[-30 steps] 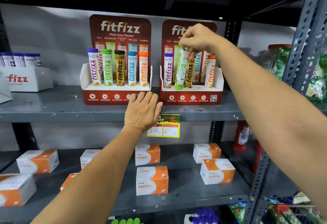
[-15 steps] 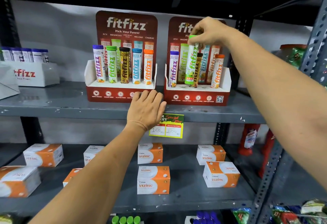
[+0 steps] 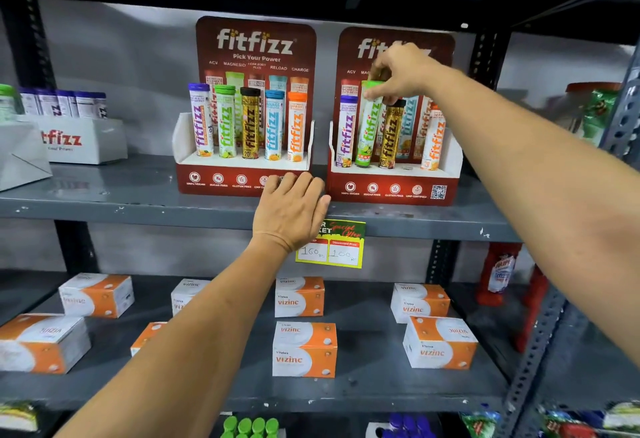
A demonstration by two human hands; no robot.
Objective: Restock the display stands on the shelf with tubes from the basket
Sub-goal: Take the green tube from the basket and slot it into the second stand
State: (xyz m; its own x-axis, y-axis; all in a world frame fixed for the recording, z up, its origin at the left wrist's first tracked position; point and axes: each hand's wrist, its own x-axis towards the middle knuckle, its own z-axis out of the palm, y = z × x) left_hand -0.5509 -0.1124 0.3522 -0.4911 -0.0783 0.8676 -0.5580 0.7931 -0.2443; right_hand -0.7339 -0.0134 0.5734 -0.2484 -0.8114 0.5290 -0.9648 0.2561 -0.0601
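Note:
Two red fitfizz display stands sit side by side on the grey shelf (image 3: 104, 207). The left stand (image 3: 242, 185) holds a full front row of tubes. In the right stand (image 3: 394, 192) stand a purple tube (image 3: 346, 133), a green tube (image 3: 369, 126), a gold tube (image 3: 390, 136) and an orange tube (image 3: 433, 143). My right hand (image 3: 401, 70) pinches the cap of the green tube, which stands slightly tilted in its slot. My left hand (image 3: 294, 209) lies flat on the shelf edge before the left stand, holding nothing. The basket is out of view.
A white fitfizz box (image 3: 79, 140) with purple tubes stands at the shelf's left. A price tag (image 3: 332, 247) hangs from the shelf edge. Vizinc boxes (image 3: 304, 351) fill the lower shelf. Green caps (image 3: 251, 425) show at the bottom. A metal upright (image 3: 540, 351) stands at right.
My right hand has lowered the green tube from above the stand into its slot beside the purple tube. My left hand has stayed on the shelf edge.

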